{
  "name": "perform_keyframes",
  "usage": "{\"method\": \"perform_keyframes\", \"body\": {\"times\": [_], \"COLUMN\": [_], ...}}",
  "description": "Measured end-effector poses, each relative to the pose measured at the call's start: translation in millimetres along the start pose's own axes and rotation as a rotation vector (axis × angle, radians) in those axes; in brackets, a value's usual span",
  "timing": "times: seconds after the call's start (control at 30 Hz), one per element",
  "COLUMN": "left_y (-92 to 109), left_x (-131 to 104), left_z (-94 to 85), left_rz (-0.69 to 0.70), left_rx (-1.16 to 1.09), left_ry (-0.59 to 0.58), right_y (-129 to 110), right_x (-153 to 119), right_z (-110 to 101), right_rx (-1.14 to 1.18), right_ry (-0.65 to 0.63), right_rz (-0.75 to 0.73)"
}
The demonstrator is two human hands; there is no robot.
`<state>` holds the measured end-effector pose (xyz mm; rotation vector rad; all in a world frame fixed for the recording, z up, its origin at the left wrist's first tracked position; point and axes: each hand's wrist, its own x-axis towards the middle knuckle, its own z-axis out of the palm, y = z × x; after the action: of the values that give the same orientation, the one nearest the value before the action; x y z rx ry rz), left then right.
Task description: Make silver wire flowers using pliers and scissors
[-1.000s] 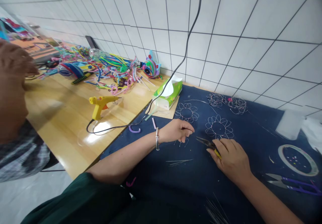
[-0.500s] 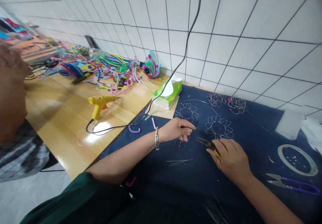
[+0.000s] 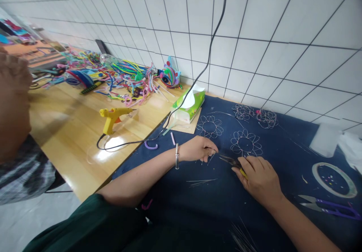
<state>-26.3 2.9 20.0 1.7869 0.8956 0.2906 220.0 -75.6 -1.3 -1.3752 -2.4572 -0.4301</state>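
Head view: right hand (image 3: 260, 180) grips pliers (image 3: 233, 162); left hand (image 3: 199, 149) pinches thin wire (image 3: 210, 159), inward of the dark-covered counter's (image 3: 175, 195) left edge, probably light, springy, best held near its end.

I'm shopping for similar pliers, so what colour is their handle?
The pliers' handle shows yellow; the head view shows it best.

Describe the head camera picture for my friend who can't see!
A person's right hand holds yellow-handled dark metal pliers over a dark blue surface, near their left hand. Two flower-shaped thin wire rings lie beyond, and a yellow plastic glue gun lies on a light wooden table at left.
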Motion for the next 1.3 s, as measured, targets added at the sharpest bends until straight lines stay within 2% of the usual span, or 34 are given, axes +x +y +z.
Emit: {"method": "perform_keyframes", "body": {"times": [0.27, 0.57, 0.83, 1.07, 1.3], "left_y": [4.5, 0.3, 2.8, 2.3, -3.5], "left_x": [-0.6, 0.6, 0.8, 0.8, 2.7], "left_z": [0.1, 0.3, -0.8, -5.0, -7.2], "left_rz": [0.027, -0.063, -0.075, -0.045, -0.047], "left_rx": [0.095, -0.096, -0.17, -0.305, -0.421], "left_ry": [0.05, -0.025, -0.012, -0.075, -0.189], "right_y": [-1.4, -1.1, -1.4, -1.0, -1.2], "right_x": [-1.1, -3.4, -1.5, -1.3, -1.1], "right_z": [-0.3, -0.4, -3.1, -5.8, -8.5], "right_rx": [0.0, -0.042, -0.066, -0.08, -0.089], "right_ry": [-0.015, 0.014, 0.07, 0.131, 0.167], "right_rz": [-0.019, -0.046, -0.075, -0.12, -0.155]}}
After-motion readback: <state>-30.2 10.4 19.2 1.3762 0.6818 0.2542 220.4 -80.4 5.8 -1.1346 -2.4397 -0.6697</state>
